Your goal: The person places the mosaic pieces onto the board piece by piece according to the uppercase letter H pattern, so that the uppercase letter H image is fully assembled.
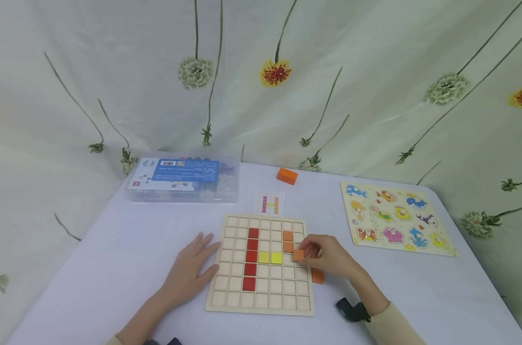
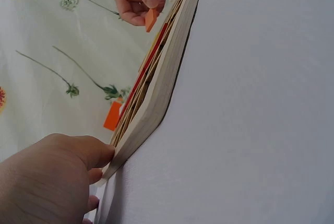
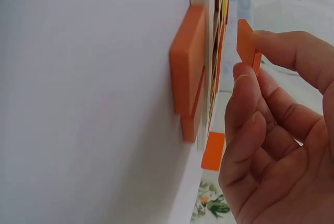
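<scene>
A wooden grid board (image 1: 282, 301) lies on the table. In its cells are a column of several red tiles (image 1: 250, 270), two yellow tiles (image 1: 276, 258) side by side, and two orange tiles (image 1: 288, 235) further right. My right hand (image 1: 330, 256) pinches another orange tile (image 3: 245, 41) between thumb and fingertips, above the board's right side. At the board's left edge rests my left hand (image 1: 187, 270), fingers spread and fairly straight, thumb touching the rim. Loose orange tiles (image 3: 187, 59) lie against the board's right edge, partly behind the right hand in the head view.
Behind the board lies a small pattern card (image 1: 268, 204) with red, yellow and orange squares. An orange block (image 1: 287, 176) sits farther back. A clear plastic case (image 1: 183, 179) stands back left, and a sea-animal puzzle board (image 1: 394, 218) lies to the right. Flowered cloth (image 1: 261, 96) hangs behind.
</scene>
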### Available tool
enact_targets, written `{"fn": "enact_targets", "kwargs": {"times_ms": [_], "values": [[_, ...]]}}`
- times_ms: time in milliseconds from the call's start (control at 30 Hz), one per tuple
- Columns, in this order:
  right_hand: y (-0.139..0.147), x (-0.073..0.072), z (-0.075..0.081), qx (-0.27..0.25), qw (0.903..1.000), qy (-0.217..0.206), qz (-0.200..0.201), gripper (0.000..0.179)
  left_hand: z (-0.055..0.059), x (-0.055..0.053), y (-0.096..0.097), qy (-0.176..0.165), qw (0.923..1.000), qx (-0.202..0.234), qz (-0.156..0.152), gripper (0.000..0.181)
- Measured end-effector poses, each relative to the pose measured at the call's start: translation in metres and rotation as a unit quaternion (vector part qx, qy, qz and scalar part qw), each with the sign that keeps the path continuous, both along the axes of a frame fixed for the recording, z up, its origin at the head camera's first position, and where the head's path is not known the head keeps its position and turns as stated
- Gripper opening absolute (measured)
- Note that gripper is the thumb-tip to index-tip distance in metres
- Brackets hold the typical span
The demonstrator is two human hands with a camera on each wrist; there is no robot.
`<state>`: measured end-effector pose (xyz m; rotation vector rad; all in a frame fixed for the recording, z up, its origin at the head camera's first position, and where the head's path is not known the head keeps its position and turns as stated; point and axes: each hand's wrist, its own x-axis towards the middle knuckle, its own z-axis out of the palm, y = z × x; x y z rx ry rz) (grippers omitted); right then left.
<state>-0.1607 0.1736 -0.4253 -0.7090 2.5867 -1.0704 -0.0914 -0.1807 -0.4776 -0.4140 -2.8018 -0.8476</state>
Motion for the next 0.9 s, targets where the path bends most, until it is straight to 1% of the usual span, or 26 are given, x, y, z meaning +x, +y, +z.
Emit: {"fn": "enact_targets", "kwargs": {"times_ms": [167,433,567,700,900], "values": [[-0.01,-0.001,0.001,0.012,0.9997,-0.006,0.018,0.019,0.001,0.001,0.002,-0.004,1.0,-0.002,0.003,0.052],[-0.018,-0.005,-0.002,0.019,0.9994,-0.014,0.027,0.019,0.002,0.0,0.002,-0.001,1.0,-0.007,0.002,0.051],[-0.02,-0.004,-0.001,0.026,0.9989,-0.017,0.034,0.019,0.002,0.0,0.002,0.0,1.0,-0.009,0.002,0.051],[-0.022,-0.003,0.0,0.029,0.9987,-0.026,0.034,0.019,0.003,0.001,0.001,0.001,1.0,-0.008,0.003,0.051],[-0.019,-0.001,0.005,0.024,0.9992,-0.023,0.021,0.022,0.005,0.001,0.002,-0.002,1.0,-0.006,0.005,0.052]]}}
